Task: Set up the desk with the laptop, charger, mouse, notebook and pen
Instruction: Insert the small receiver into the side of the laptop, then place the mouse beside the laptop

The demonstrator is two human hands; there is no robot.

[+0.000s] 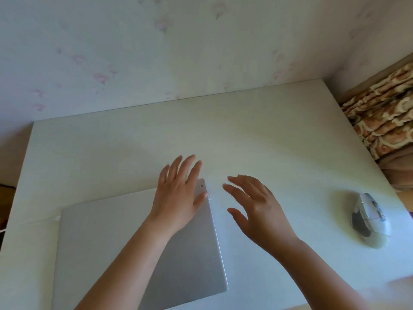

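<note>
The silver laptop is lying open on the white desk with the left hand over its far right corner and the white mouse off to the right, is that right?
Not quite: the head view shows the silver laptop closed, lid down. The rest holds: it lies on the white desk, the left hand is over its far right corner, and the white mouse sits to the right.

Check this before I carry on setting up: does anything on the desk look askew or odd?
The closed laptop lies slightly skewed to the desk edges. The mouse sits far right, near the edge. Nothing looks spilled or damaged.
</note>
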